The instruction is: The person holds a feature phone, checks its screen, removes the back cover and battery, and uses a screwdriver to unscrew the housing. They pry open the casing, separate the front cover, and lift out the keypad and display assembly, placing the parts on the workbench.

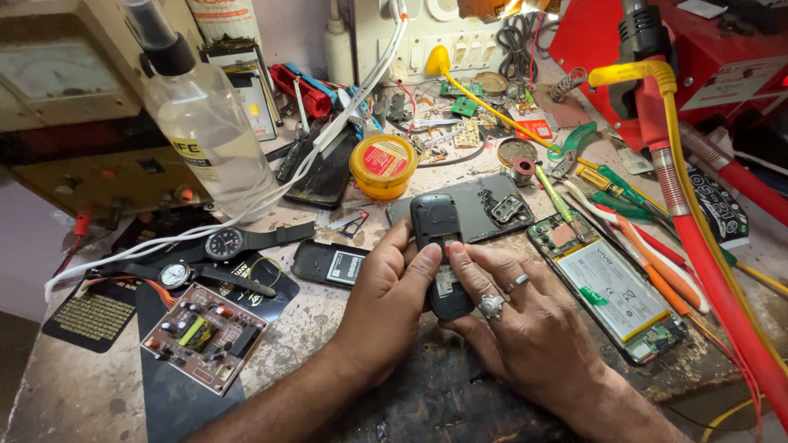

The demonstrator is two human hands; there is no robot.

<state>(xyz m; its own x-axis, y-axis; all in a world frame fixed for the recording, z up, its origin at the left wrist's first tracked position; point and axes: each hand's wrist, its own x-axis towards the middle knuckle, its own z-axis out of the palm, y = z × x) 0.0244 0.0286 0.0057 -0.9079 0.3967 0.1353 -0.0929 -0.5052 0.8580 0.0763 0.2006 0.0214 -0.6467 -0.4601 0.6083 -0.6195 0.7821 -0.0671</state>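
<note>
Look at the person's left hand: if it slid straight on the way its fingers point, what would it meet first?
Beyond the small black phone it holds, the left hand would probably first meet the dark phone back panel lying flat just past it; depth is uncertain.

Round yellow tin [383, 166] red label, white-labelled clear bottle [209, 123] behind

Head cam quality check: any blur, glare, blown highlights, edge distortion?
Head view: the small black phone body and both hands, left hand and right hand, are sharp under even lighting; glare on the clear plastic spray bottle and blown highlights near the white switchboard; wide-angle bending at the edges, seen on the red corrugated hose.
</note>
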